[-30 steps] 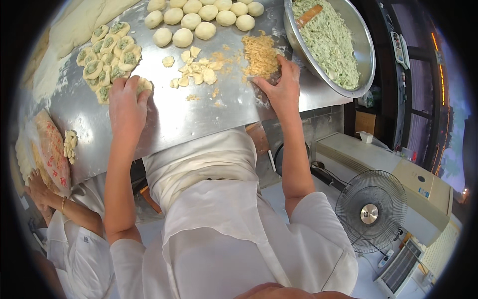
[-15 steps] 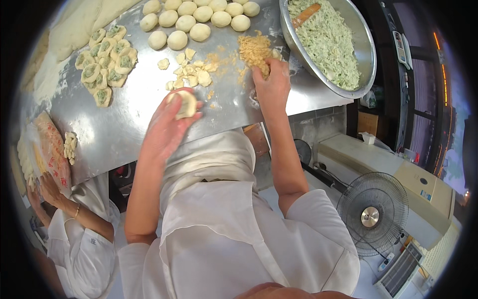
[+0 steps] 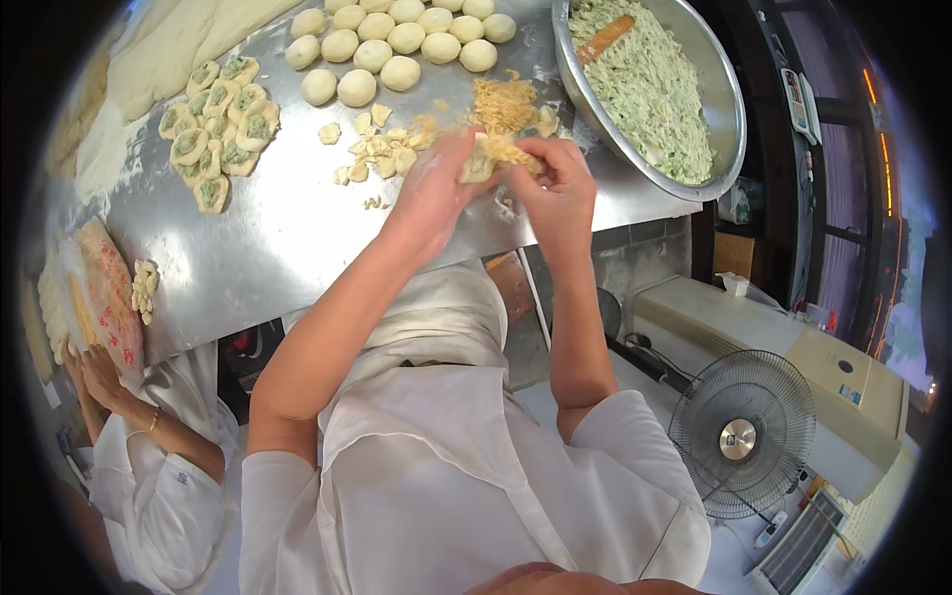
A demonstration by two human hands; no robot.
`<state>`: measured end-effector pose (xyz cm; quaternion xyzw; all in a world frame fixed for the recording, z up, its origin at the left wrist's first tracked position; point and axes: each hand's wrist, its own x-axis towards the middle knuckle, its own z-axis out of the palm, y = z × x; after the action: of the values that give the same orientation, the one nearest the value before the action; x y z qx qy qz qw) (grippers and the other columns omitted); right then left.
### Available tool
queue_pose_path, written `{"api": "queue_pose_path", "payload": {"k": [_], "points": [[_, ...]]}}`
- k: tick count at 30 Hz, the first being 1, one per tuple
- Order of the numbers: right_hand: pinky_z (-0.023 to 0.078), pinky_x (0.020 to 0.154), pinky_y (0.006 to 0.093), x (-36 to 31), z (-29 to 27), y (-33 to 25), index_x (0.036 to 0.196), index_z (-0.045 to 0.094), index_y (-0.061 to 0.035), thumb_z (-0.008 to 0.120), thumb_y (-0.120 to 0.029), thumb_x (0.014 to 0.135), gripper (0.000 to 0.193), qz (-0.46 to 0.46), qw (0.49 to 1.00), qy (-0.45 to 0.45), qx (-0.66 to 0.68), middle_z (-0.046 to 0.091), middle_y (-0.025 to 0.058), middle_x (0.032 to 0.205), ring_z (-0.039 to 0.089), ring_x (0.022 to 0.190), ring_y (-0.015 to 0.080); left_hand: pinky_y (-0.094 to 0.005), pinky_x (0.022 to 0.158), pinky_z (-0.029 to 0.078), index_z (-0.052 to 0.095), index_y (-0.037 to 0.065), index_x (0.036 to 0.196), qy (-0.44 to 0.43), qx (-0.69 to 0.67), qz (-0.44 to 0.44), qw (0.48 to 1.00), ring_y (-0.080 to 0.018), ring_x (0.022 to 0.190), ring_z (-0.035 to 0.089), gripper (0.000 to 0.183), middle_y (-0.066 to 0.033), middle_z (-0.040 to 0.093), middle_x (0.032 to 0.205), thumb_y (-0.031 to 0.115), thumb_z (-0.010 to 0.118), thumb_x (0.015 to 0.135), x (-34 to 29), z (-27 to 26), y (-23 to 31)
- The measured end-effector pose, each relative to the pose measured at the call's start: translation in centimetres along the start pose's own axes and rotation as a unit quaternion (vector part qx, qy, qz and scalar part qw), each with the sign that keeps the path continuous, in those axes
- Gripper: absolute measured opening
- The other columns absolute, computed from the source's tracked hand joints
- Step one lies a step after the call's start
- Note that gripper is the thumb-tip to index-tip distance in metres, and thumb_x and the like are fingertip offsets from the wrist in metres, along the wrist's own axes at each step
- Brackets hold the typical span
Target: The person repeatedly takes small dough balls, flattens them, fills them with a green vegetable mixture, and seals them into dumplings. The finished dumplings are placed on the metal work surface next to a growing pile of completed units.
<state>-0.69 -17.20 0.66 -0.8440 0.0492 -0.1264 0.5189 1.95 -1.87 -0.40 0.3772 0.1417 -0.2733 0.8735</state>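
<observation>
Cupped around a round piece of dough (image 3: pixel 475 169), my left hand (image 3: pixel 433 198) holds it over the metal table. Beside it, the fingers of my right hand (image 3: pixel 557 188) pinch a clump of orange-yellow crumbly shreds (image 3: pixel 509 153) at the dough's edge. Just beyond both hands lies a loose pile of the same orange shreds (image 3: pixel 504 103). Small torn dough bits (image 3: pixel 381 149) are scattered to the left of the pile. My fingers hide part of the dough's inside.
Round dough balls (image 3: pixel 373 55) sit in rows at the far side. Filled dough pieces (image 3: pixel 220 124) overlap at the left. A steel bowl (image 3: pixel 736 149) of pale green shredded filling stands at the right. A co-worker's hand (image 3: pixel 102 382) is by a red-printed bag (image 3: pixel 111 297).
My left hand has moved right with the dough. My right hand has lifted a pinch of shreds from the pile and come to meet the dough.
</observation>
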Motion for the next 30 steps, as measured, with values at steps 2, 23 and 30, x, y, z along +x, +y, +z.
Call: {"api": "queue_pose_path", "payload": {"k": [2, 23, 30], "points": [[0.054, 0.068, 0.0329, -0.3, 1.0, 0.1, 0.103, 0.072, -0.0020, 0.073, 0.002, 0.080, 0.023, -0.065, 0.995, -0.021, -0.071, 0.063, 0.0105, 0.099, 0.067, 0.083, 0.0230, -0.0334, 0.092, 0.052, 0.052, 0.001, 0.138, 0.018, 0.033, 0.016, 0.999, -0.0157, 0.107, 0.062, 0.039, -0.0068, 0.063, 0.116, 0.027, 0.049, 0.110, 0.4, 0.4, -0.9], [0.056, 0.069, 0.0255, -0.6, 2.4, 0.7, 0.102, 0.070, 0.0053, 0.066, 0.006, 0.092, 0.011, 0.142, 0.968, -0.036, 0.202, 0.068, 0.0064, 0.102, 0.069, 0.079, 0.0111, -0.0373, 0.102, 0.050, 0.049, 0.005, 0.137, 0.052, -0.047, 0.007, 0.997, -0.0239, 0.114, 0.062, 0.030, -0.0155, 0.061, 0.123, 0.011, 0.050, 0.108, 0.0, 0.4, -1.5], [0.055, 0.075, 0.0245, 0.6, 1.2, 3.4, 0.112, 0.069, 0.0044, 0.067, 0.006, 0.090, 0.022, 0.100, 0.971, 0.037, 0.212, 0.068, 0.0085, 0.119, 0.068, 0.084, 0.0108, -0.0415, 0.110, 0.048, 0.045, 0.005, 0.138, 0.003, -0.137, -0.011, 0.990, -0.0296, 0.123, 0.061, 0.033, -0.0193, 0.059, 0.129, 0.007, 0.052, 0.106, -0.8, -1.4, -0.1]]}}
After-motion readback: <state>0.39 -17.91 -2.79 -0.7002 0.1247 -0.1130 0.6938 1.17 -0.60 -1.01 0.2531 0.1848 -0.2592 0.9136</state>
